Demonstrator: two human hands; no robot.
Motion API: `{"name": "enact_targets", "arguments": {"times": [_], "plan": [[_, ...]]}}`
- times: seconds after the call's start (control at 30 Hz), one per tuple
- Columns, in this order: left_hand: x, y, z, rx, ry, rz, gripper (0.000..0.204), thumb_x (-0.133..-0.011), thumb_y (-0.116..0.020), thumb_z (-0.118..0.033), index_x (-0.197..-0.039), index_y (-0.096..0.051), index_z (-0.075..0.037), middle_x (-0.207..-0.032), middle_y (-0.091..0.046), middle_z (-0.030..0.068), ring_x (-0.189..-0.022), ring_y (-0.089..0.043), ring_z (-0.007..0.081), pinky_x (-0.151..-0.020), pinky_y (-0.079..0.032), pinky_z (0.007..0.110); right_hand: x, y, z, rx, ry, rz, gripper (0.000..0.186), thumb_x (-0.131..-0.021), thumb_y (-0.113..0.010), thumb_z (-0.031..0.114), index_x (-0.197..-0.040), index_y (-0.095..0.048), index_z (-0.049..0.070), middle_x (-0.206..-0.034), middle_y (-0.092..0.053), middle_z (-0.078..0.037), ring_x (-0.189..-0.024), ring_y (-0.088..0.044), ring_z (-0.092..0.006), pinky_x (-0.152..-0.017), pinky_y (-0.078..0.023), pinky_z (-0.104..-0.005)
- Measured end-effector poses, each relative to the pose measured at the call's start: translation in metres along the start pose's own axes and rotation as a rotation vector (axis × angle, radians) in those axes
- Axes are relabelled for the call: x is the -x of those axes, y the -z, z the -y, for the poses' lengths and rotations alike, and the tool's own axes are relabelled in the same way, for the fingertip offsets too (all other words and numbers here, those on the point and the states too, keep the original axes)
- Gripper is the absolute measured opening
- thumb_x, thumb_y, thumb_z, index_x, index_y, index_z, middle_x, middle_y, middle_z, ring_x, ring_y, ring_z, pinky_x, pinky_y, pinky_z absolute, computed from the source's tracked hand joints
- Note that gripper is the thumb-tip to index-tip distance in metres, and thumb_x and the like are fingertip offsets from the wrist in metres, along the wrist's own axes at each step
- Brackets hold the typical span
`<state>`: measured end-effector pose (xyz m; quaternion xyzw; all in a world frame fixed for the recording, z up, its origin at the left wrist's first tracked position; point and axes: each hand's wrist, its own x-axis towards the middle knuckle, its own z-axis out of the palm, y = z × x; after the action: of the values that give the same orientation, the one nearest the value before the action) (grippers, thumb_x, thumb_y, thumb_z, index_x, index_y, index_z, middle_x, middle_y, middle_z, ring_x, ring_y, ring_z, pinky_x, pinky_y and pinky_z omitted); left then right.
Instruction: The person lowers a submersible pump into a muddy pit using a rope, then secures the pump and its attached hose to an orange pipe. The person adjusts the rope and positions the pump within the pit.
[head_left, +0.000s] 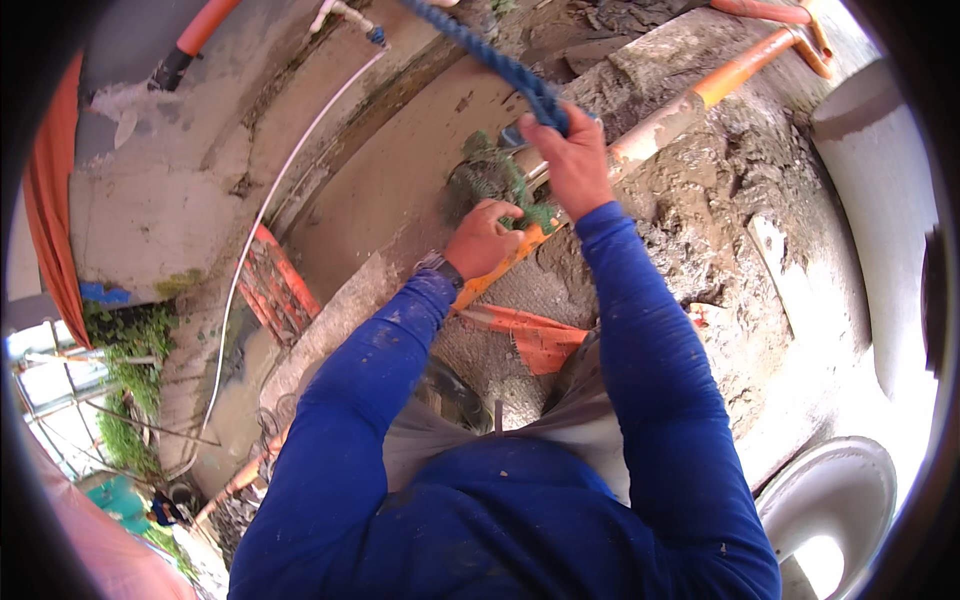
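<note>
clamping blue rope [488, 55] in right hand [578, 167], pinching green netting [492, 178] in left hand [483, 240]

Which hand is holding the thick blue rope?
The right hand: its fingers wrap around the blue rope. The left hand is different, because it's down at the green netting.

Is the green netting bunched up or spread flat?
Bunched up: the green netting forms a rumpled clump beside the left hand's fingers.
</note>
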<state>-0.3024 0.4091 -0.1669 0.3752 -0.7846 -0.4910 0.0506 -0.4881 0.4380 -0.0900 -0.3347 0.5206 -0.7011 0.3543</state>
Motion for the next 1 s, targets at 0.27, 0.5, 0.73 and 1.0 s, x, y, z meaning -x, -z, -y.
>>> {"name": "enact_targets", "arguments": {"times": [0.27, 0.5, 0.73, 1.0], "plan": [[-0.064, 0.038, 0.017, 0.104, -0.22, -0.107, 0.064, -0.089, -0.07, -0.025, -0.142, -0.042, -0.003, -0.138, -0.05, 0.0125, -0.121, -0.052, 0.0217, -0.102, -0.044, 0.037, 0.009, -0.068, 0.037, -0.17, 0.101, 0.147, 0.013, -0.087, -0.07, 0.013, -0.086, -0.062, 0.003, -0.068, -0.048, 0.006, -0.063, -0.043, -0.0069, -0.059, -0.038, -0.0271], [-0.012, 0.068, 0.008, 0.962, -0.291, -0.459, 0.077, -0.086, -0.077, -0.038, -0.146, -0.041, -0.007, -0.148, -0.044, 0.0167, -0.136, -0.045, 0.0327, -0.111, -0.037, 0.044, 0.061, -0.115, 0.071, 0.034, 0.202, 0.415, 0.012, -0.088, -0.068, 0.015, -0.087, -0.062, 0.004, -0.067, -0.053, -0.006, -0.075, -0.056, -0.0196, -0.089, -0.04, -0.0356], [0.003, 0.099, 0.004, -0.39, -0.484, -0.743, 0.065, -0.084, -0.08, -0.026, -0.136, -0.048, -0.007, -0.148, -0.043, 0.0223, -0.135, -0.045, 0.0316, -0.11, -0.038, 0.045, 0.072, -0.142, 0.048, -0.007, 0.253, 0.671, 0.014, -0.082, -0.069, 0.013, -0.082, -0.061, 0.001, -0.067, -0.057, -0.018, -0.067, -0.058, -0.0383, -0.064, -0.044, -0.0438], [-0.056, 0.082, 0.045, 0.181, -0.346, -0.573, 0.021, -0.097, -0.066, -0.021, -0.109, -0.067, -0.003, -0.122, -0.066, 0.0111, -0.114, -0.058, 0.0222, -0.101, -0.042, 0.034, 0.059, -0.134, 0.034, -0.018, 0.148, 0.637, 0.017, -0.081, -0.068, 0.018, -0.08, -0.061, 0.002, -0.066, -0.06, -0.017, -0.069, -0.063, -0.0385, -0.063, -0.047, -0.0465]]}}
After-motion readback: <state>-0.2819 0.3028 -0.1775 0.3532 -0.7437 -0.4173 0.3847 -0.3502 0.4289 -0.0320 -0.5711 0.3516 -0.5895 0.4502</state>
